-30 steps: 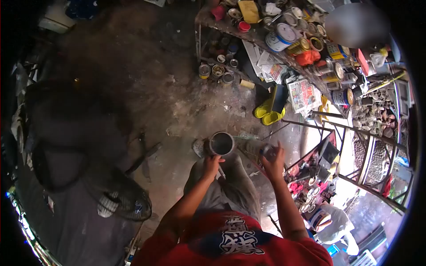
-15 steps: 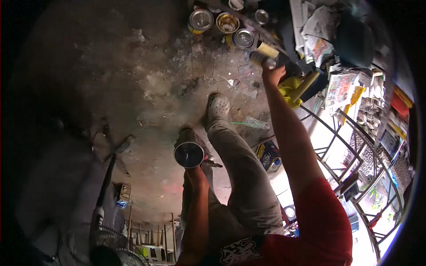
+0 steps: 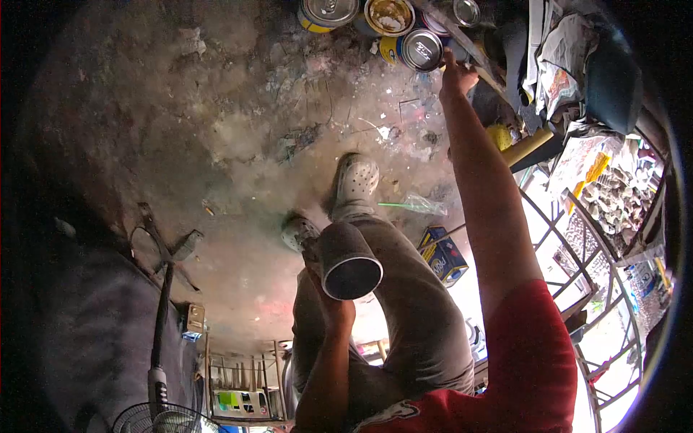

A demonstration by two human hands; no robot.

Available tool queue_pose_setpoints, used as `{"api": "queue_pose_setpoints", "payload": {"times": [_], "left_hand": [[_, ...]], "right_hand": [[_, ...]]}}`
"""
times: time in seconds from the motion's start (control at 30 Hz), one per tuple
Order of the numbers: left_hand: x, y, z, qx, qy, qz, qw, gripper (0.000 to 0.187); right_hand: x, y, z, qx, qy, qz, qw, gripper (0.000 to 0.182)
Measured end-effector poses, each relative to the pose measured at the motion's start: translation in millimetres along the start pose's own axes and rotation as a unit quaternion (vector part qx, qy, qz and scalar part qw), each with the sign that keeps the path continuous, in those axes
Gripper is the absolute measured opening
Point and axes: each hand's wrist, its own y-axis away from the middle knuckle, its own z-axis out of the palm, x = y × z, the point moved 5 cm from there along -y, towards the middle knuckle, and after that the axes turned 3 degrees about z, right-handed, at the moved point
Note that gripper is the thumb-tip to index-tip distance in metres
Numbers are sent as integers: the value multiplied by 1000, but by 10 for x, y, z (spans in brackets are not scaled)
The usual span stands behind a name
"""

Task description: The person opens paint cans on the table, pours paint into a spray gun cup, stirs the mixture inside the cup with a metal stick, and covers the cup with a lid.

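My left hand (image 3: 328, 292), low in front of my legs, is wrapped round the narrow part of a grey metal cup (image 3: 346, 242). The cup is tilted so that its round dark end, ringed by a pale rim, faces me. Far out at the upper right, my right hand (image 3: 457, 76) reaches down among paint cans, its index finger and thumb apart. Its fingertips are right at the edge of a closed paint can (image 3: 421, 50) with a silver lid. Beside that can stands an opened can (image 3: 390, 16) with a brown-stained top.
Another lidded can (image 3: 328, 11) stands at the top edge. A wooden stick (image 3: 462, 40) slants past my right hand. Newspapers (image 3: 567, 65) and a yellow-handled tool (image 3: 527, 148) lie at right. A blue box (image 3: 442, 256) sits beside my leg; a fan (image 3: 162, 418) stands lower left.
My right hand has left a dark cylindrical container and moved toward the silver-lidded can. My left hand has swung the cup to the right. The view has shifted, bringing the cans nearer the top edge.
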Motion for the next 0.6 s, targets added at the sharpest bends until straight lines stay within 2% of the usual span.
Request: {"api": "queue_pose_setpoints", "payload": {"times": [0.07,0.17,0.23,0.3,0.33,0.37,0.4,0.43,0.47,0.5,0.53,0.57,0.6], "left_hand": [[51,-7,30,2,-15,24,1000,57],[160,62,47,2,-43,64,997,57],[297,175,51,2,-69,102,992,57],[477,335,49,0,-118,163,979,57],[593,461,43,0,-145,200,969,57],[706,621,25,-4,-170,228,959,57],[819,786,-15,-8,-199,263,944,57],[881,930,-79,-30,-205,273,939,57],[946,1084,-130,-55,-212,287,933,57],[960,1186,-210,-101,-208,276,933,65],[965,1285,-290,-146,-203,263,932,73],[1010,1443,-316,-157,-152,208,953,77],[1170,1688,-312,-158,-198,207,945,80]], "right_hand": [[0,14,62,-6,-66,3,998,83],[-305,372,-119,33,100,138,985,85],[-46,496,-310,-5,14,7,1000,86],[-463,1208,-634,-85,146,104,980,82],[-126,1439,-827,-64,211,15,975,67],[-404,1900,-1069,-64,297,64,951,64],[-675,2336,-1317,-133,247,27,959,67],[-827,2772,-1583,-118,297,4,947,66],[-1148,3199,-1842,-144,284,55,946,65],[-1128,3589,-2105,-194,222,89,951,63],[-1819,3969,-2371,-214,244,88,942,59],[-1959,4322,-2629,-228,224,57,946,54],[-2313,4636,-2909,-256,203,119,938,53]]}}
